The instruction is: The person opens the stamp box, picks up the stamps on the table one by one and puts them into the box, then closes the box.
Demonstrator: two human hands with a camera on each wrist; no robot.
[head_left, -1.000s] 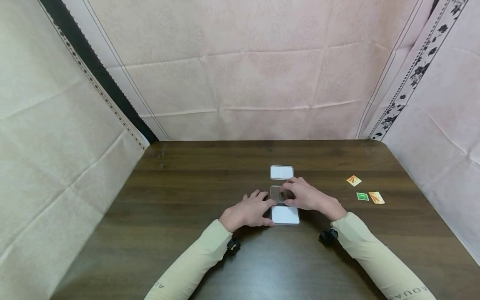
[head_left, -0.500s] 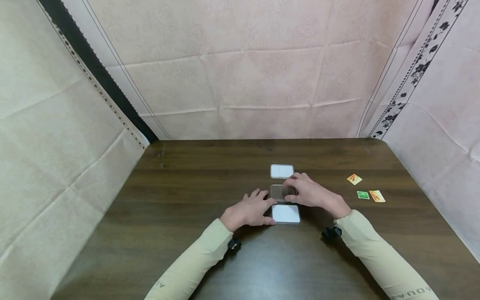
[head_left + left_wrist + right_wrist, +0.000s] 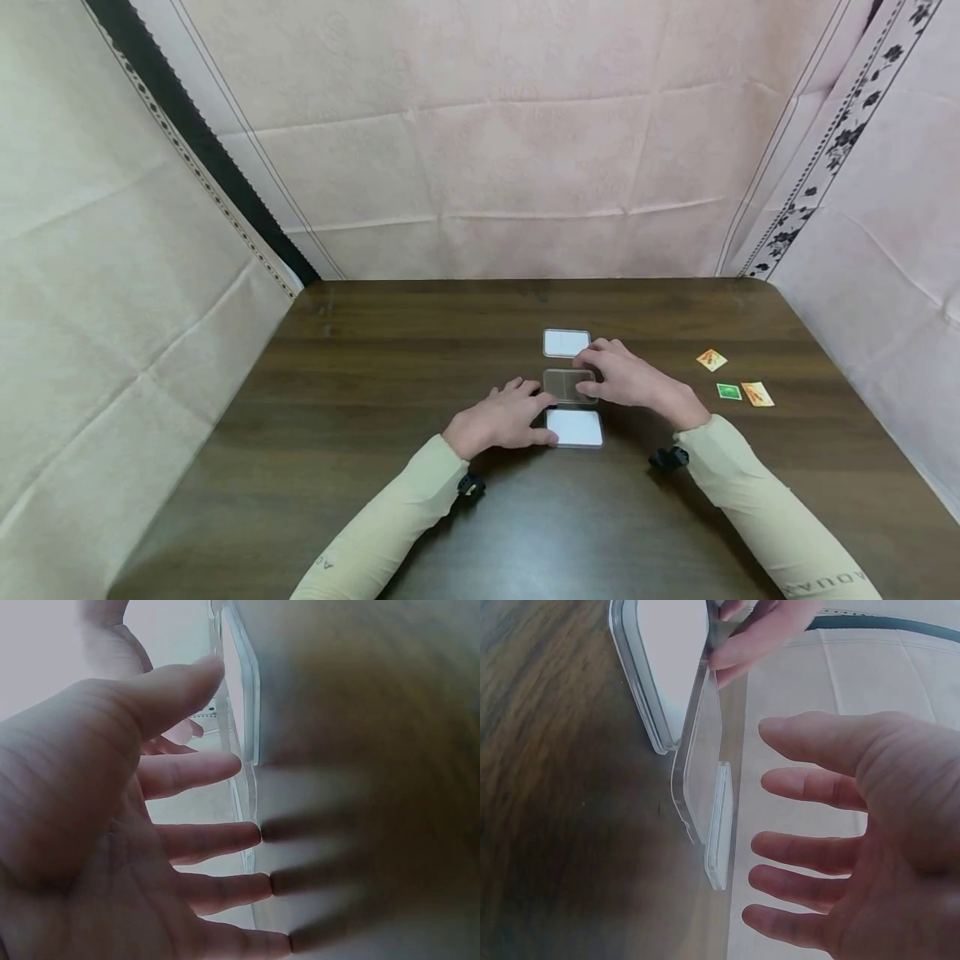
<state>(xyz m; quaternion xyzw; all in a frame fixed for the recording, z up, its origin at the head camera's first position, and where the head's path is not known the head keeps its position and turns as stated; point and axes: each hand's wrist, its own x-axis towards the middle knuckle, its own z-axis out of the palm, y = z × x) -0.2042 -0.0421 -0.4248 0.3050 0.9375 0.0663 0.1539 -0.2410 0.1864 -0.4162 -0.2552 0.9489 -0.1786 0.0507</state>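
A shallow clear plastic case part [image 3: 562, 386] lies between two white-filled clear cases. The nearer white-filled case [image 3: 573, 427] sits right in front of it, and the farther one [image 3: 566, 342] stands a little behind. My left hand [image 3: 504, 418] rests at their left, fingers spread and nearly straight. Its index fingertip reaches the clear part and its thumb the nearer case. Over the right side of the clear part is my right hand [image 3: 630, 379]. In the right wrist view its fingers [image 3: 806, 851] are extended and apart, with nothing between them and the thumb.
Toward the right of the brown table [image 3: 390, 333] lie an orange-yellow picture stamp [image 3: 712, 360], a green one [image 3: 729, 392] and another orange-yellow one [image 3: 757, 394]. Pale patterned cloth [image 3: 525, 167] hangs behind the table and along both sides.
My right hand has shifted right and slightly back, uncovering more of the clear part. My left hand stays almost where it was, beside the cases.
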